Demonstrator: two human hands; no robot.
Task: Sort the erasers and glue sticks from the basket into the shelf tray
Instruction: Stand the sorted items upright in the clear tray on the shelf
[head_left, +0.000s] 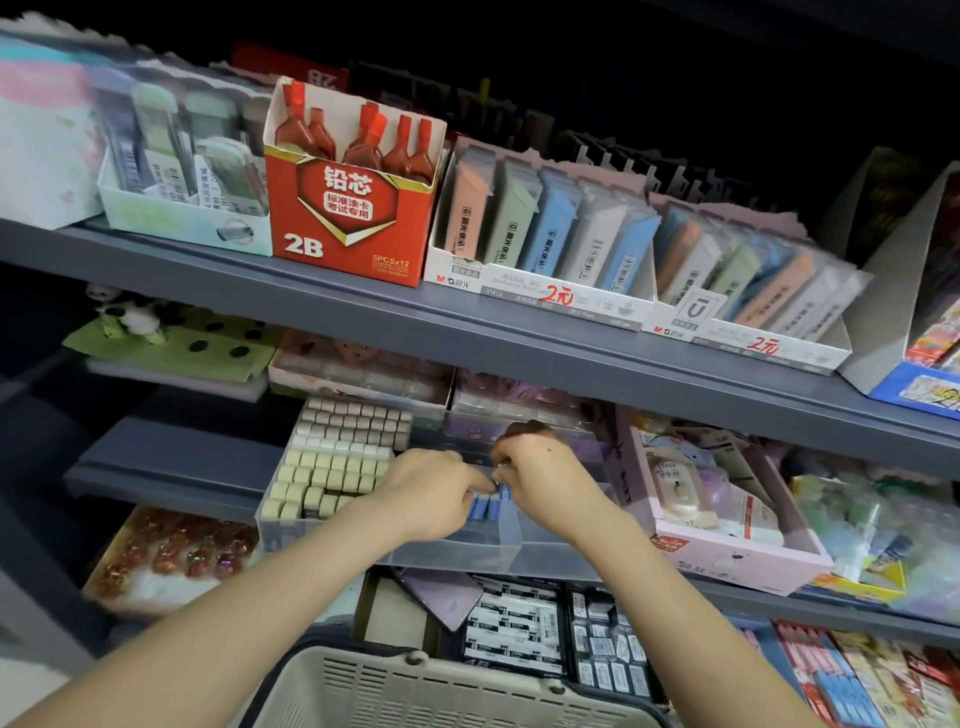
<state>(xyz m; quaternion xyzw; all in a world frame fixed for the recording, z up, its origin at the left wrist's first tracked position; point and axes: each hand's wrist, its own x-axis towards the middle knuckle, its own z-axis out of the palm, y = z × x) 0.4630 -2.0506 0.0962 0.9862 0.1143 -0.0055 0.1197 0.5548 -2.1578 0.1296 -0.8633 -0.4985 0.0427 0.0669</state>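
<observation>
Both hands meet over the clear shelf tray (498, 551), middle compartment. Blue erasers (485, 506) stand upright in a short row between the grips: left hand (434, 491) pinching one, right hand (540, 467) fingers curled, contents unclear. Basket (441, 691) sits below

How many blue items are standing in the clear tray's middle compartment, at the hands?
3 show: the blue items stand side by side in the clear tray, between the left hand and right hand. Others may be hidden behind the hands.
</observation>
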